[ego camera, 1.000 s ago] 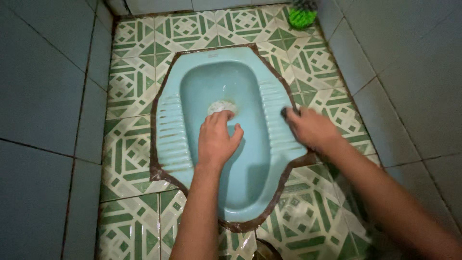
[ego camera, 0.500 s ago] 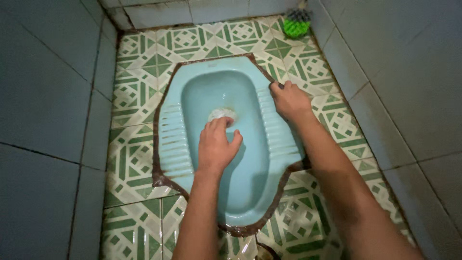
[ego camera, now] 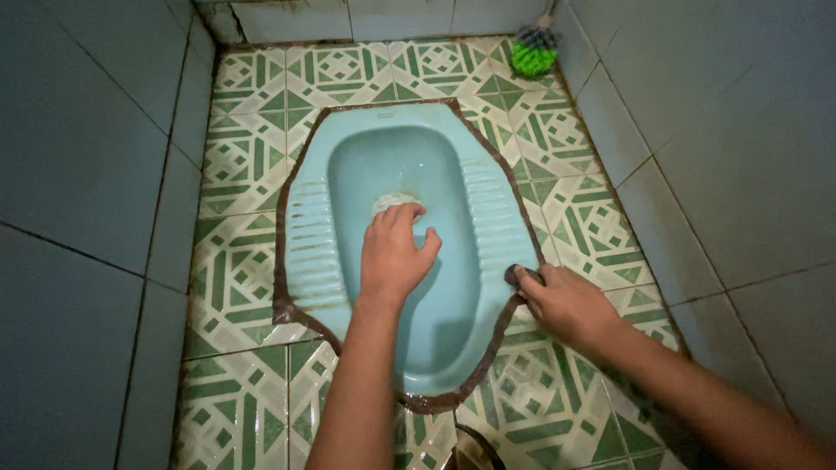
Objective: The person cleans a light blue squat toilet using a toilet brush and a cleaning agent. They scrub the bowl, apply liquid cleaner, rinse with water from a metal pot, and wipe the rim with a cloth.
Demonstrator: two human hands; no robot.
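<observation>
A light blue squat toilet pan (ego camera: 310, 228) is set into the green and white patterned floor. My left hand (ego camera: 394, 258) rests palm down inside the bowl, holding nothing, with its fingertips at the whitish drain hole (ego camera: 386, 202). My right hand (ego camera: 566, 305) grips a small dark scrubbing pad (ego camera: 515, 275). It presses the pad on the pan's right rim, near the brown grimy border at the lower right.
A green bristled brush (ego camera: 533, 54) stands in the far right corner. Blue-grey tiled walls (ego camera: 78, 174) close in on the left, right and back. Patterned floor tiles (ego camera: 557, 400) surround the pan, and a dark round object (ego camera: 475, 453) shows at the bottom edge.
My right hand with the pad slid from the upper right rim back down to the lower right rim. My left hand has stayed in the bowl.
</observation>
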